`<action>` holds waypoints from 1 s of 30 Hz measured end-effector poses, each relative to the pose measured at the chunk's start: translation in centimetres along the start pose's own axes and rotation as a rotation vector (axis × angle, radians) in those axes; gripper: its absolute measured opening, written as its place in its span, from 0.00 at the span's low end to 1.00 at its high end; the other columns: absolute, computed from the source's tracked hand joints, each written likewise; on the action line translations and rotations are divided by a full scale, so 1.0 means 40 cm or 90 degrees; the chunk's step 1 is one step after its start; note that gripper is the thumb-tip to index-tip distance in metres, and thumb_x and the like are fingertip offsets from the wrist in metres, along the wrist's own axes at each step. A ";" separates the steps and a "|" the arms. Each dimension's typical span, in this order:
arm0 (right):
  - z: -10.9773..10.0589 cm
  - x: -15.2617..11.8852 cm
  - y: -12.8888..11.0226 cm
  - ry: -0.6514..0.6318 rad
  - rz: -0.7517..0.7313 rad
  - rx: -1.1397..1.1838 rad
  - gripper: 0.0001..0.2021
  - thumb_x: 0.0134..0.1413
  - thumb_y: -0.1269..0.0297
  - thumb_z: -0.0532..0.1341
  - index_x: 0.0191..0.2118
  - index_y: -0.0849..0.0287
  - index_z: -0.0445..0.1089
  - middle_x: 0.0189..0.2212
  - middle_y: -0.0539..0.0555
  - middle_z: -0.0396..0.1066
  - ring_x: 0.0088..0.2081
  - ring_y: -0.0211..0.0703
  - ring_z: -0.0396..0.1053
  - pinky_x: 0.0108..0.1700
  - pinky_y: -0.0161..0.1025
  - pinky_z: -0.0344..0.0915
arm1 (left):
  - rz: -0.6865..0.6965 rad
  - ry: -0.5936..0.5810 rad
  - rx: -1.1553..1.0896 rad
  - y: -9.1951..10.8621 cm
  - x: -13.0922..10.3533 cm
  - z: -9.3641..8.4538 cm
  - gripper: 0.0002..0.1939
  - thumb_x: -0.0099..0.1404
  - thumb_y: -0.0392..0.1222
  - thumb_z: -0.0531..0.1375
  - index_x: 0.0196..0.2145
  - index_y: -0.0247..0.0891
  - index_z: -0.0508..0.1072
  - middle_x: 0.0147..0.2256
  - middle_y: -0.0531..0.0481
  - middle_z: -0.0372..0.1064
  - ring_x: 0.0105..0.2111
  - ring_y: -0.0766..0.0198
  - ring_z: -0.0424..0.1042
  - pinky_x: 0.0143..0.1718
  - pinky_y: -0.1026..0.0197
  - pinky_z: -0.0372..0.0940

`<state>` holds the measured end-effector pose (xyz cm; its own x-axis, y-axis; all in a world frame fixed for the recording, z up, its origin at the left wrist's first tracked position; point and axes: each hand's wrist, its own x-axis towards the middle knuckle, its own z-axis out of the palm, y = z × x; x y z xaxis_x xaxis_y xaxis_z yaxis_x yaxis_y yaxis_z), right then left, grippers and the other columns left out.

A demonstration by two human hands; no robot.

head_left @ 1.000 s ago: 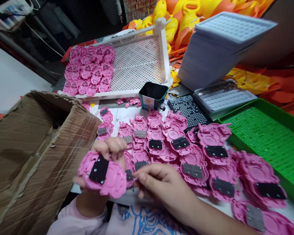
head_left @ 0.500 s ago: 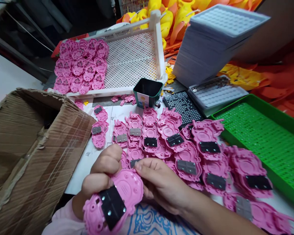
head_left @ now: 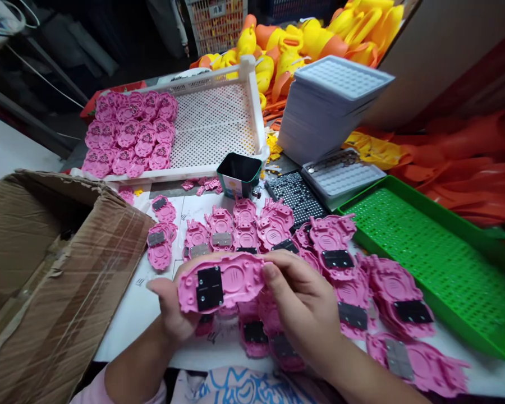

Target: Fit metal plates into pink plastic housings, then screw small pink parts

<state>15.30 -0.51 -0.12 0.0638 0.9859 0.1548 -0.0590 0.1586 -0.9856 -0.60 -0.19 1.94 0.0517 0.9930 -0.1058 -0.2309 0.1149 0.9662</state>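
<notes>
A pink plastic casing (head_left: pixel 238 280) with a black screwed-on cover (head_left: pixel 210 289) lies sideways between my hands, its inner side facing me. My right hand (head_left: pixel 305 303) pinches its right end between thumb and fingers. At the left end, my left hand (head_left: pixel 174 308) holds it from behind and below, thumb raised at the side; most of its fingers are hidden by the casing. Beneath and beyond my hands, many similar pink casings (head_left: pixel 334 238) lie in overlapping rows on the white-covered table (head_left: pixel 130 314), some with black covers and some with grey.
An open cardboard box (head_left: pixel 88 264) stands at the left. Behind, a white perforated tray (head_left: pixel 214 120) carries stacked pink parts (head_left: pixel 128 132). A dark green tub (head_left: pixel 239 174), a tall stack of white trays (head_left: pixel 320 112) and a green basket (head_left: pixel 425 252) stand toward the right.
The casing has risen and turned from a steep slant to nearly level. My left hand has gone from a fist around its edge to a hold from behind. The view has shifted slightly.
</notes>
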 end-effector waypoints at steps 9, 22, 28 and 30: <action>-0.012 0.023 -0.015 0.049 -0.200 -0.135 0.06 0.56 0.74 0.58 0.36 0.62 0.72 0.28 0.51 0.72 0.31 0.32 0.70 0.34 0.29 0.69 | 0.130 0.064 0.132 -0.013 -0.004 -0.032 0.15 0.49 0.47 0.69 0.35 0.42 0.81 0.29 0.48 0.78 0.27 0.59 0.76 0.30 0.63 0.72; -0.020 0.040 -0.023 -0.048 -0.187 -0.097 0.08 0.58 0.69 0.57 0.35 0.61 0.74 0.26 0.53 0.75 0.29 0.36 0.72 0.31 0.33 0.70 | 0.032 0.197 0.161 0.020 0.009 -0.035 0.09 0.40 0.41 0.71 0.24 0.39 0.79 0.19 0.53 0.72 0.17 0.69 0.67 0.19 0.71 0.65; -0.029 0.047 -0.021 -0.096 -0.120 -0.090 0.08 0.57 0.67 0.58 0.31 0.60 0.74 0.23 0.52 0.74 0.26 0.34 0.70 0.28 0.32 0.67 | 0.003 0.202 0.160 0.030 0.002 -0.023 0.08 0.41 0.39 0.70 0.23 0.37 0.78 0.18 0.53 0.70 0.18 0.69 0.64 0.19 0.70 0.61; -0.030 0.048 -0.018 -0.098 -0.128 -0.101 0.07 0.56 0.67 0.59 0.32 0.61 0.74 0.23 0.52 0.74 0.25 0.34 0.70 0.27 0.32 0.66 | -0.007 0.207 0.151 0.033 -0.002 -0.014 0.08 0.42 0.39 0.69 0.22 0.36 0.77 0.18 0.54 0.68 0.18 0.71 0.62 0.19 0.71 0.59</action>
<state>16.65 1.23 0.79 -0.0940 0.9338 0.3452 0.0971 0.3536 -0.9303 -1.45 -0.11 3.08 -0.2658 0.9525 -0.1484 0.0001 0.1540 0.9881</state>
